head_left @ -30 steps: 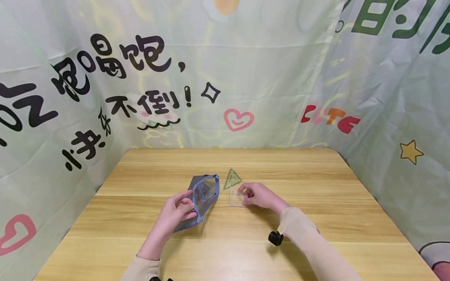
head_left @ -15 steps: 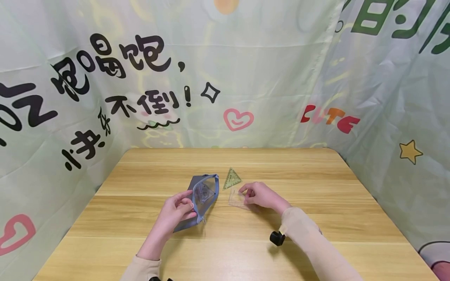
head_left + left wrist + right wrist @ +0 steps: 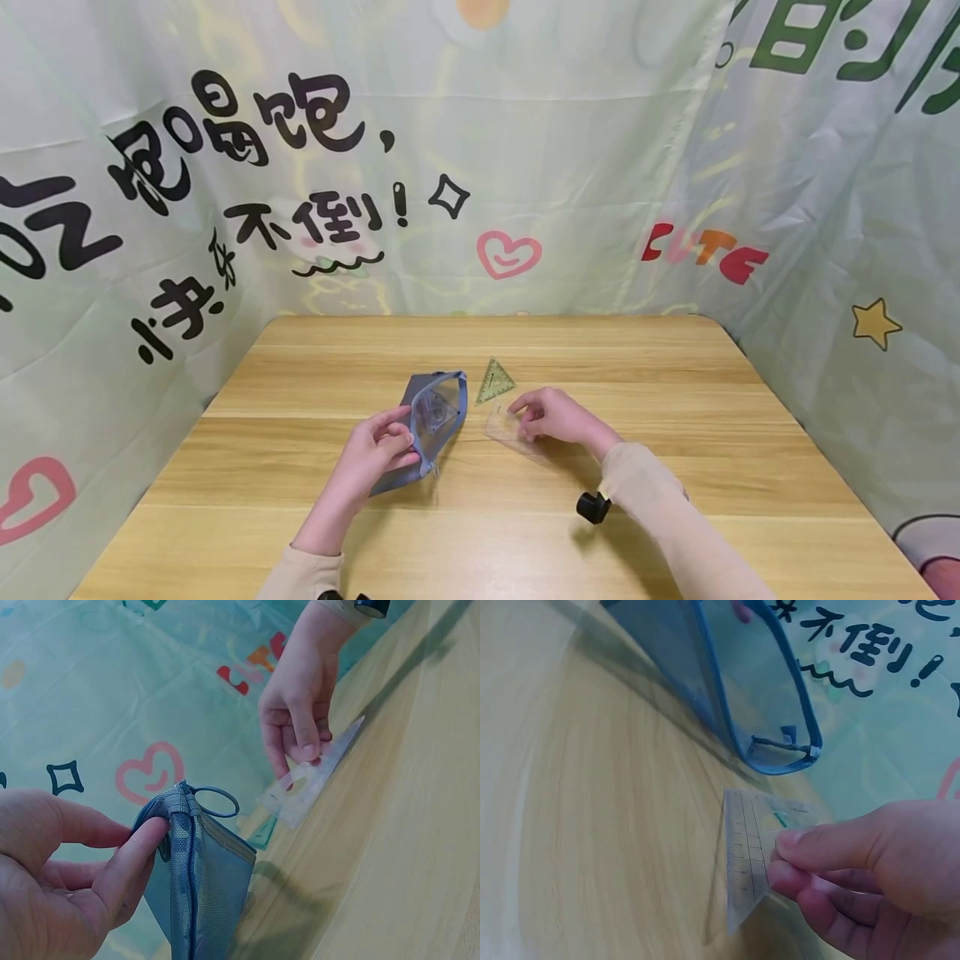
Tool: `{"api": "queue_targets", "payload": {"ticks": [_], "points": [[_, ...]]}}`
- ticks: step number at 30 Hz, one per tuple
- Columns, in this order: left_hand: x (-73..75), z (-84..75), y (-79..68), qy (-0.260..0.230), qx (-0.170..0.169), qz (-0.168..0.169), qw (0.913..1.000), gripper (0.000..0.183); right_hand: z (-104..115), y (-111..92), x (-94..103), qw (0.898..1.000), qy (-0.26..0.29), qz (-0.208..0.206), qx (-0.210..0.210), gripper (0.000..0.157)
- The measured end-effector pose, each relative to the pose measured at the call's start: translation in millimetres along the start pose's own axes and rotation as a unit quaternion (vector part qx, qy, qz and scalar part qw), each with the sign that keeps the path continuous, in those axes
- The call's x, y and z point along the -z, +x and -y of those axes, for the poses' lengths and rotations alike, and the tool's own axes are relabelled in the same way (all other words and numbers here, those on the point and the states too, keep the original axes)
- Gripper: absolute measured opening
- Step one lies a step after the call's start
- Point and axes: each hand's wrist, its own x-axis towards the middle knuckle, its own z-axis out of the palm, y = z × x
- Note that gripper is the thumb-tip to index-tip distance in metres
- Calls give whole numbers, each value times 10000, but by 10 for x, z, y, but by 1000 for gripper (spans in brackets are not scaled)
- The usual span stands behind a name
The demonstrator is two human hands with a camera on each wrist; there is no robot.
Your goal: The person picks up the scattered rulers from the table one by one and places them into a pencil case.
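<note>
A blue zip pouch (image 3: 442, 429) stands open-mouthed on the table, its mouth facing right. My left hand (image 3: 377, 446) pinches its near rim between thumb and fingers, close to the zip's ring pull (image 3: 217, 801). Through the mouth something clear with markings shows, its kind hard to make out. To the right, my right hand (image 3: 558, 417) pinches a clear set square (image 3: 746, 855) between thumb and fingers. The set square is tilted, partly hidden by the fingertips, and marked with ruler lines. Behind it a green set square (image 3: 497, 383) lies flat on the table.
The wooden table (image 3: 675, 367) has printed cloth (image 3: 585, 167) hanging behind it and at both sides. A black wrist camera (image 3: 592, 507) hangs beneath the right sleeve (image 3: 660, 508).
The clear set square has turned and tilted in my right hand, its lower edge now slanting down to the right. My right hand has shifted very slightly; the left hand and pouch keep their place.
</note>
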Motion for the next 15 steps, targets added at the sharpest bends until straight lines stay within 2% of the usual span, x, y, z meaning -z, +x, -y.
{"api": "queue_targets", "payload": {"ticks": [9, 15], "points": [[0, 6, -2, -16, -45, 6, 10000, 49, 16, 11, 6, 9991, 403, -130, -94, 27], [7, -8, -9, -44, -38, 35, 10000, 49, 26, 25, -6, 9964, 697, -265, -393, 27]]}}
